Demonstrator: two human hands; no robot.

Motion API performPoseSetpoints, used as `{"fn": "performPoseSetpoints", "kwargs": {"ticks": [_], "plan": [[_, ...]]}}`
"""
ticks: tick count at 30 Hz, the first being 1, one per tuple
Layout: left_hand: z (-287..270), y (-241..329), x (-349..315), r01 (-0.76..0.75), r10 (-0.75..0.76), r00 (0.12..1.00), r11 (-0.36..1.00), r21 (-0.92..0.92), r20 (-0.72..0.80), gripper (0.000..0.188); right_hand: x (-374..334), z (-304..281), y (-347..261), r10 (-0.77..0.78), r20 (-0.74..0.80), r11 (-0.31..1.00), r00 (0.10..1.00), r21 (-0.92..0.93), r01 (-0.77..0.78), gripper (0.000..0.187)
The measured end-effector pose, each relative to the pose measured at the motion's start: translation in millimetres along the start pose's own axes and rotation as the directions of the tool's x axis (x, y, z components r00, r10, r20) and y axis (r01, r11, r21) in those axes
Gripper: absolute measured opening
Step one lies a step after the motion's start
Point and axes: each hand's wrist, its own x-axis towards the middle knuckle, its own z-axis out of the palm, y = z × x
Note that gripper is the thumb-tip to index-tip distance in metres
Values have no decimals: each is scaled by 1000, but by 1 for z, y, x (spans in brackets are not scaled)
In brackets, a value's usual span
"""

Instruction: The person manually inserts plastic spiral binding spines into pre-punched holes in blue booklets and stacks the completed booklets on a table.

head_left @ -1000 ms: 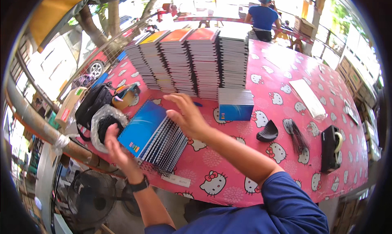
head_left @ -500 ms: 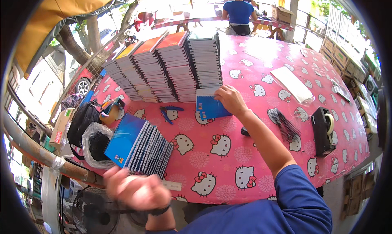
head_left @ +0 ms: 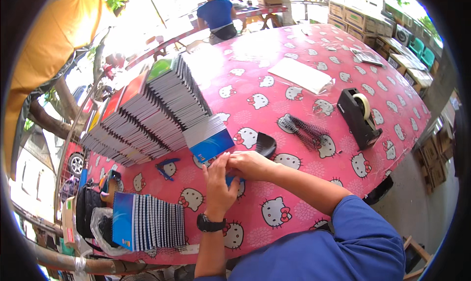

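My left hand [head_left: 218, 187] and my right hand [head_left: 251, 164] meet on the pink patterned tablecloth [head_left: 294, 183]. Together they pinch a small blue item [head_left: 230, 180] that is mostly hidden under the fingers. My left wrist carries a black watch [head_left: 210, 224]. Just beyond the hands stands a short stack of blue-covered notebooks [head_left: 210, 138]. A small black curved piece [head_left: 265, 144] lies right beside my right hand.
Long rows of stacked notebooks [head_left: 142, 114] fill the left. A fanned spiral notebook stack [head_left: 147, 227] and a black bag [head_left: 88, 207] sit near the front-left edge. Black binding combs [head_left: 306, 131], a tape dispenser [head_left: 360, 116], a clear packet [head_left: 301, 75]. A person in blue [head_left: 218, 13] works far off.
My left hand has risen from below the table edge to join the right. My right hand has drawn back from the blue notebook stack toward me. My head has turned right.
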Motion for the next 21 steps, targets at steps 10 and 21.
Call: {"fn": "performPoseSetpoints", "kwargs": {"ticks": [10, 21], "plan": [[14, -15, 15, -104, 115, 990, 986, 128, -81, 17, -62, -99, 63, 545, -274, 836, 792, 238, -494, 22], [21, -23, 11, 2, 36, 980, 981, 192, -194, 8, -94, -88, 106, 566, -474, 676, 674, -201, -709, 17]]}}
